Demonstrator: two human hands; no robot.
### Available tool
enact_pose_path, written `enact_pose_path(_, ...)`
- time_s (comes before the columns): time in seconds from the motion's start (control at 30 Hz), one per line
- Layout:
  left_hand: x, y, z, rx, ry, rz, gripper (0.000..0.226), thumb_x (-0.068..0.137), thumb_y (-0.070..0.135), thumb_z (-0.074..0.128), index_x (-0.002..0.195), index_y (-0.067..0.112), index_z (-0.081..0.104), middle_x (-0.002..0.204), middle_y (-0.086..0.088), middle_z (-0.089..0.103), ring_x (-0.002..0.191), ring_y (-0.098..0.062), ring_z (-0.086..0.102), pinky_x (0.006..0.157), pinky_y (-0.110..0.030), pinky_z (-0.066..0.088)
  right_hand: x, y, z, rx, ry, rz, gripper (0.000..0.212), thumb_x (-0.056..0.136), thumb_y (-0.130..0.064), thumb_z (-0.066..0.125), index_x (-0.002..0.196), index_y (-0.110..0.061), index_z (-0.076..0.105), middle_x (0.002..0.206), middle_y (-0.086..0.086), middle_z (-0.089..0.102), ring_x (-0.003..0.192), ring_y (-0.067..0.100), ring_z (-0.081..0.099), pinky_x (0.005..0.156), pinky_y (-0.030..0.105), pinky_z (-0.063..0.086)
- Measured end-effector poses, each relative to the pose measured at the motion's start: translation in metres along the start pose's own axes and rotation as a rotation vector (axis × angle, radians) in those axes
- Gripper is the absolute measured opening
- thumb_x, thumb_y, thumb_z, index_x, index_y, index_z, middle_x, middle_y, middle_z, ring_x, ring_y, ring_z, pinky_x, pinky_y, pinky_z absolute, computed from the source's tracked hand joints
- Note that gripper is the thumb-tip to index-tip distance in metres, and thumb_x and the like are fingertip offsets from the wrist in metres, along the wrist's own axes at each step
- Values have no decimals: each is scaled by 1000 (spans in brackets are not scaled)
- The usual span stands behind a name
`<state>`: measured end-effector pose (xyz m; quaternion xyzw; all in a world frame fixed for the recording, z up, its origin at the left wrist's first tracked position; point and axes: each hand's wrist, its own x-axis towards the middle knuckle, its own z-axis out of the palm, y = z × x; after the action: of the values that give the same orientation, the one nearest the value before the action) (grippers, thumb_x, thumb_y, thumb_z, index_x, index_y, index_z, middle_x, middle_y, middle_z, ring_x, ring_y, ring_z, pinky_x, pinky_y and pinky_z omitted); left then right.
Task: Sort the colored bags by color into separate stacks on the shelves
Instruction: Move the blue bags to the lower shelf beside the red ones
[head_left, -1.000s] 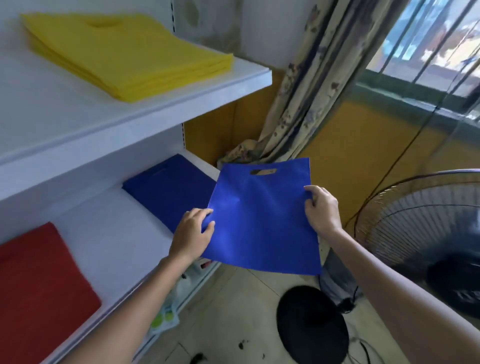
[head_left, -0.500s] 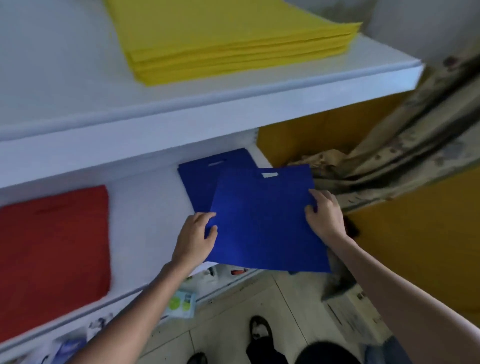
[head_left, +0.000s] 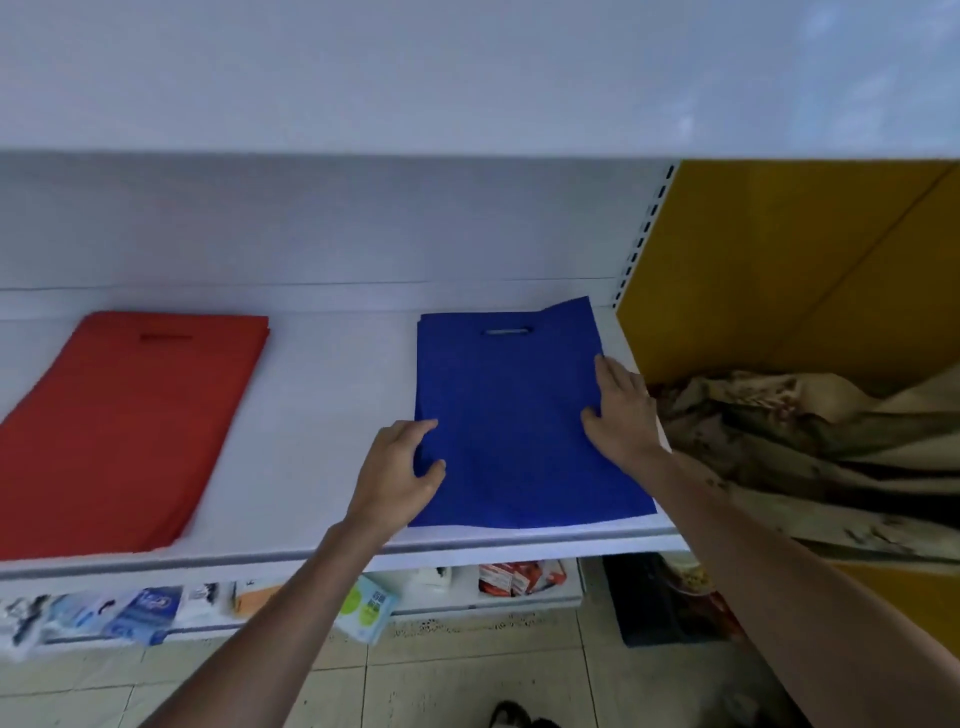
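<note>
A blue bag (head_left: 514, 426) with a cut-out handle lies flat on the blue stack at the right end of the white middle shelf (head_left: 332, 405). A corner of a lower blue bag (head_left: 574, 307) sticks out at the back right. My left hand (head_left: 395, 467) grips the top bag's left edge, thumb on top. My right hand (head_left: 621, 410) presses flat on its right edge with straight fingers. A red stack of bags (head_left: 130, 426) lies at the left of the same shelf, apart from the blue one.
The upper shelf's white front (head_left: 467, 78) hangs close overhead. A patterned curtain (head_left: 805, 441) bunches against the yellow wall (head_left: 779, 260) right of the shelf. Small packets (head_left: 145, 608) lie on the low shelf below. Tiled floor is underneath.
The blue bag went from held in the air to lying on the blue stack. My right hand flattened onto it. The view dropped, and the yellow stack left the frame.
</note>
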<state>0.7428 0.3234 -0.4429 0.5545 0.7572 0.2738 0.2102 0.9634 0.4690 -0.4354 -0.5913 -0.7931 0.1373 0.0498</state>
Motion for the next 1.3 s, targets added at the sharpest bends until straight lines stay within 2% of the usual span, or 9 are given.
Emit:
enact_pose_path(0.13, 2, -12, 13, 148, 2, -77, 51, 91, 24, 54, 139, 15, 38, 138, -6, 40, 125, -22, 36, 102, -25, 33, 4, 5, 26, -141, -46, 101, 54, 99, -34, 33, 147, -14, 18, 150, 12, 22, 134, 32, 25, 105, 43, 29)
enact_pose_path(0.27, -2, -12, 15, 122, 3, -135, 51, 92, 28, 54, 139, 17, 38, 134, -8, 41, 120, -22, 46, 98, -28, 40, 5, 6, 26, -177, -19, 77, 50, 100, -35, 31, 146, -15, 25, 144, 14, 31, 129, 33, 30, 102, 43, 33)
enact_pose_path(0.37, -7, -8, 8, 50, 24, -175, 43, 92, 26, 53, 133, 14, 44, 128, -10, 44, 107, -25, 54, 88, -29, 43, -2, 3, 22, -115, 49, 71, 49, 99, -31, 36, 144, -11, 29, 144, 16, 31, 129, 34, 31, 100, 43, 34)
enact_pose_path(0.53, -36, -13, -36, -14, 125, -202, 35, 91, 19, 54, 126, 11, 52, 120, -8, 52, 95, -21, 58, 82, -27, 44, -21, -44, 6, 81, 146, -134, 47, 94, -20, 46, 139, -7, 38, 137, 16, 42, 123, 31, 41, 95, 44, 39)
enact_pose_path(0.67, -72, -27, -107, -16, 265, -201, 26, 87, 12, 57, 113, 8, 61, 104, -10, 63, 90, -25, 61, 78, -33, 48, -39, -131, -16, 311, 93, -243, 50, 94, -20, 47, 141, -9, 33, 136, 12, 43, 118, 28, 48, 96, 44, 42)
enact_pose_path(0.77, -105, -39, -169, 50, 388, -223, 31, 81, 23, 53, 107, 9, 65, 98, -10, 65, 89, -28, 61, 80, -39, 50, -62, -210, -26, 399, 32, -387, 48, 92, -18, 49, 138, -10, 38, 132, 11, 46, 114, 28, 50, 92, 46, 45)
enact_pose_path(0.93, -175, -63, -271, 134, 553, -292, 24, 84, 12, 62, 108, 12, 65, 102, -10, 59, 95, -28, 59, 83, -38, 49, -124, -348, -42, 489, -28, -605, 42, 88, -15, 54, 129, -9, 49, 121, 13, 53, 108, 30, 55, 87, 41, 47)
enact_pose_path(1.2, -303, -116, -452, 271, 743, -416, 24, 87, 22, 59, 110, 17, 63, 109, -3, 58, 105, -20, 54, 78, -26, 39, -228, -563, -82, 553, -89, -917, 39, 88, -16, 52, 127, -12, 50, 119, 6, 57, 108, 25, 56, 89, 36, 46)
enact_pose_path(1.3, -329, -126, -517, 356, 787, -388, 25, 87, 23, 59, 109, 14, 64, 108, -8, 58, 105, -26, 52, 84, -33, 44, -248, -634, -115, 605, -3, -1018, 37, 88, -16, 53, 125, -12, 52, 115, 6, 58, 103, 24, 58, 87, 35, 46)
